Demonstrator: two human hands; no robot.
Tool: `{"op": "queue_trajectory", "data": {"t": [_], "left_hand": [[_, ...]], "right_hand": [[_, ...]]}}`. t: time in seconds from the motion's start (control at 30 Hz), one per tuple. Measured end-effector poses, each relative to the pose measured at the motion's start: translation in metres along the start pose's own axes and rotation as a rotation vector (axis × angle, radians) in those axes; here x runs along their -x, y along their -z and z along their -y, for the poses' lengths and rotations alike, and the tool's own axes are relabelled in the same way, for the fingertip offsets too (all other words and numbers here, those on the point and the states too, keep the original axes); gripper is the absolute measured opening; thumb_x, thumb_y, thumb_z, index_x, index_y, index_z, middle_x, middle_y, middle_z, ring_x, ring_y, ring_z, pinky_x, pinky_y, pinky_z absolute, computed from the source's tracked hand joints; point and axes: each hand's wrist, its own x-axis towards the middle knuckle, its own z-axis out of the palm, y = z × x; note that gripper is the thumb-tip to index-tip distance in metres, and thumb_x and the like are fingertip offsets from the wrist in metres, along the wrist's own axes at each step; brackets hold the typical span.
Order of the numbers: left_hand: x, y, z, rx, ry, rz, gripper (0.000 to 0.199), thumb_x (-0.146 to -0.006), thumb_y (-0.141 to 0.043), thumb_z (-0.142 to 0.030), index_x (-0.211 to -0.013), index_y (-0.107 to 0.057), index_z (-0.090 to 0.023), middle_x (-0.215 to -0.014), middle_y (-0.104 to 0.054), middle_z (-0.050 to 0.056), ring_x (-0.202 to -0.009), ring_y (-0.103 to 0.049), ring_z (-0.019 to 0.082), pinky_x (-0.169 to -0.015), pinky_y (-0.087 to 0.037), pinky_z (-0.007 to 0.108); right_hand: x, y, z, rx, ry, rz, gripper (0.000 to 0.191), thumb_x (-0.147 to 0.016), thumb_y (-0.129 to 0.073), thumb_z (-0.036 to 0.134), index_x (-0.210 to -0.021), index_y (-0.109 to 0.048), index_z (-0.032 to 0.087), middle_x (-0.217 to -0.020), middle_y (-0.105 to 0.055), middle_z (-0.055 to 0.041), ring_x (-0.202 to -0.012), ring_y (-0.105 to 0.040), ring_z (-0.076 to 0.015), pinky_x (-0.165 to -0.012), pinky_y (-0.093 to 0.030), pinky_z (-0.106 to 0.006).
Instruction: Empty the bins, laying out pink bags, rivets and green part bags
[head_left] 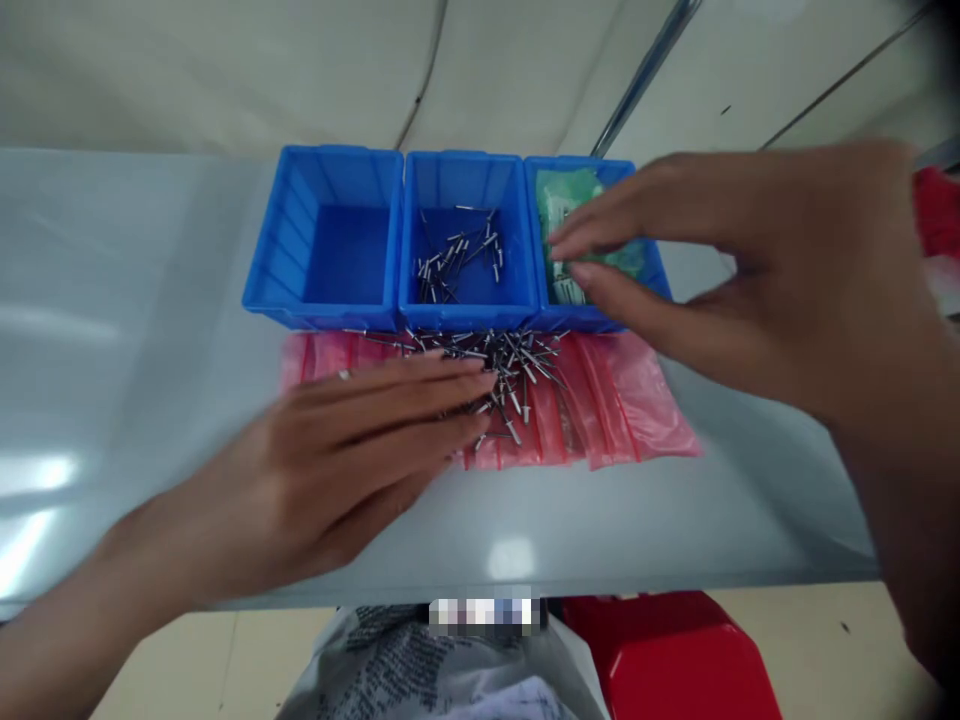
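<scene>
In the head view, a middle blue bin (469, 318) stands on a pale table (150, 300), with some loose metal rivets (454, 255) on its floor. Directly in front of that bin, a heap of rivets (501, 350) is spread over pink plastic bags (637, 400), which extend to both sides of it. The left hand (330, 460) reaches in from the front left of the middle bin, palm down, its fingers straight and close together, the tips at the heap; its underside is hidden, so I cannot tell whether it grips any rivets. To the right of the middle bin stands the right blue bin (577, 318), containing a green-and-white packet (559, 195). Over this bin is the right hand (780, 280), thumb and forefinger parted by a narrow gap, nothing visible between them. A left blue bin (349, 255) adjoins the middle one's left side. Well below the middle bin, beyond the table's near edge, is a red stool (675, 660).
</scene>
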Motion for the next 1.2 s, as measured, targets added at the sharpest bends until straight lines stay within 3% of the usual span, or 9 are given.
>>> {"op": "queue_trajectory", "data": {"t": [0.17,0.27,0.33,0.47,0.6,0.7,0.87,1.0,1.2], "left_hand": [[-0.024,0.020,0.030,-0.184,0.022,-0.092,0.027,-0.111,-0.071,-0.016,-0.137,-0.077,-0.017,-0.144,-0.082,0.006,-0.144,-0.074,0.020,-0.129,-0.066,0.044],[-0.035,0.025,0.060,-0.281,-0.005,0.008,0.035,-0.119,-0.058,-0.034,-0.143,-0.074,-0.016,-0.156,-0.075,0.006,-0.155,-0.068,0.031,-0.133,-0.059,0.065],[-0.035,0.024,0.074,-0.263,-0.036,0.045,0.040,-0.120,-0.054,-0.041,-0.145,-0.073,-0.015,-0.156,-0.075,0.006,-0.155,-0.069,0.032,-0.130,-0.059,0.068],[-0.026,0.015,0.078,-0.228,-0.024,-0.040,0.029,-0.114,-0.069,-0.027,-0.142,-0.075,-0.019,-0.155,-0.077,0.007,-0.150,-0.073,0.022,-0.132,-0.062,0.051],[-0.021,0.009,0.072,-0.236,-0.014,-0.095,0.030,-0.109,-0.077,-0.022,-0.139,-0.077,-0.021,-0.153,-0.079,0.005,-0.149,-0.073,0.017,-0.133,-0.061,0.037],[-0.020,0.008,0.072,-0.239,-0.007,-0.077,0.029,-0.111,-0.075,-0.025,-0.140,-0.076,-0.020,-0.155,-0.078,0.002,-0.150,-0.073,0.020,-0.134,-0.061,0.041],[-0.015,0.003,0.079,-0.267,-0.053,-0.133,0.029,-0.113,-0.073,-0.027,-0.141,-0.074,-0.020,-0.156,-0.077,0.001,-0.150,-0.073,0.022,-0.130,-0.065,0.043],[-0.011,-0.002,0.083,-0.301,-0.070,-0.119,0.035,-0.113,-0.074,-0.031,-0.146,-0.071,-0.020,-0.159,-0.076,0.002,-0.153,-0.070,0.024,-0.130,-0.064,0.045],[-0.012,-0.002,0.084,-0.319,-0.098,-0.110,0.036,-0.114,-0.072,-0.029,-0.148,-0.069,-0.019,-0.160,-0.075,0.004,-0.153,-0.070,0.026,-0.129,-0.065,0.048]], "right_hand": [[-0.058,-0.004,-0.013,0.225,0.155,0.252,0.027,-0.107,-0.069,0.033,-0.128,-0.084,0.028,-0.121,-0.088,0.0052,-0.108,-0.085,-0.0194,-0.110,-0.064,-0.039],[-0.089,-0.024,-0.006,0.350,0.126,0.361,0.032,-0.092,-0.083,0.028,-0.123,-0.084,0.018,-0.120,-0.087,-0.0065,-0.111,-0.086,-0.0316,-0.099,-0.068,-0.043],[-0.102,-0.038,-0.001,0.419,0.087,0.382,0.034,-0.080,-0.093,0.021,-0.111,-0.083,0.014,-0.118,-0.086,-0.0122,-0.110,-0.086,-0.0378,-0.091,-0.069,-0.043],[-0.111,-0.054,0.007,0.491,0.032,0.404,0.024,-0.074,-0.094,0.016,-0.090,-0.076,0.016,-0.104,-0.085,-0.0107,-0.098,-0.088,-0.0344,-0.082,-0.069,-0.037],[-0.111,-0.056,0.016,0.494,0.044,0.407,0.008,-0.090,-0.076,0.008,-0.085,-0.071,0.012,-0.129,-0.082,-0.0186,-0.135,-0.078,-0.0396,-0.107,-0.067,-0.044],[-0.108,-0.061,0.023,0.468,0.016,0.404,0.022,-0.100,-0.055,0.001,-0.083,-0.068,0.007,-0.145,-0.076,-0.0222,-0.143,-0.073,-0.0424,-0.118,-0.062,-0.053],[-0.108,-0.065,0.025,0.334,-0.035,0.499,0.039,-0.110,-0.040,0.012,-0.090,-0.072,0.008,-0.144,-0.076,-0.0208,-0.134,-0.079,-0.0398,-0.111,-0.066,-0.050],[-0.116,-0.058,0.023,0.316,-0.033,0.524,0.037,-0.105,-0.040,0.010,-0.098,-0.076,0.004,-0.163,-0.062,-0.0284,-0.144,-0.070,-0.0522,-0.116,-0.060,-0.068],[-0.111,-0.065,0.022,0.316,-0.089,0.542,0.046,-0.101,-0.037,0.004,-0.127,-0.075,0.000,-0.147,-0.071,-0.0271,-0.138,-0.073,-0.0544,-0.111,-0.060,-0.070]]}}
